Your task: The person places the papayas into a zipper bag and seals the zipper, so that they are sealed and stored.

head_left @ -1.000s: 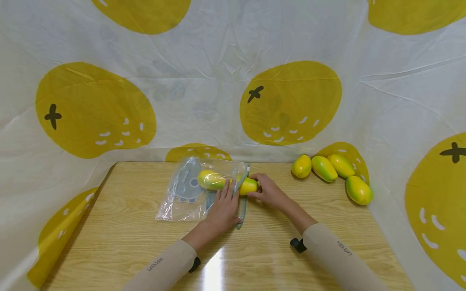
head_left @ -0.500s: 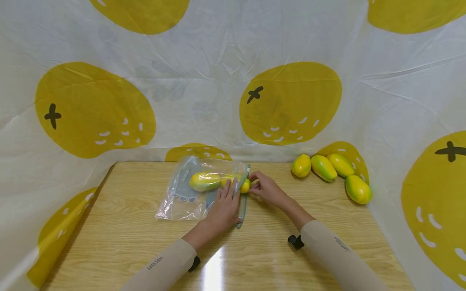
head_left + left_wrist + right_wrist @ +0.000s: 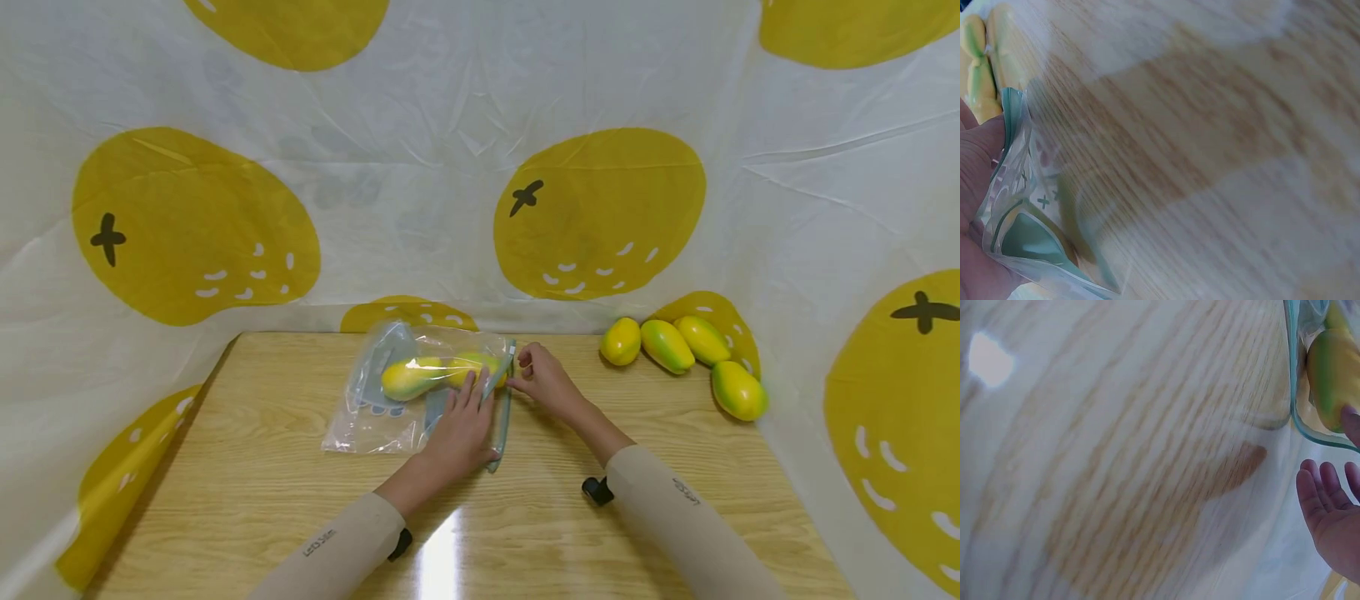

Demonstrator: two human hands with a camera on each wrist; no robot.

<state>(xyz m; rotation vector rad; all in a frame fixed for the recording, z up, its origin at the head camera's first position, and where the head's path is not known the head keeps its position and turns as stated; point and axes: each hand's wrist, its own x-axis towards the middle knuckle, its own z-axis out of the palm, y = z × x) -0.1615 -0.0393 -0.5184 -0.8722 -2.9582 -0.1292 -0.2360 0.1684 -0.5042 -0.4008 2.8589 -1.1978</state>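
Note:
A clear zip bag (image 3: 352, 433) with a blue-grey cartoon print and a green zip edge lies flat on the table, its mouth to the right. Two yellow-green mangoes (image 3: 411, 378) lie inside it end to end, the right one partly hidden under fingers. My left hand (image 3: 467, 429) holds the bag near its mouth, fingers over the film and thumb by the zip edge. At the opening is my right hand (image 3: 549, 382), its thumb against the end of the right mango (image 3: 1329, 375) and its other fingers bent loosely, apart from the fruit.
Several more mangoes (image 3: 667, 347) lie at the back right of the wooden table (image 3: 285, 517). A white cloth (image 3: 405, 208) printed with yellow fruit hangs behind and along both sides.
The right mango has slid left into the bag, and the left one has shifted further left with it. My right hand's fingers have come away from the fruit. The left hand stays put.

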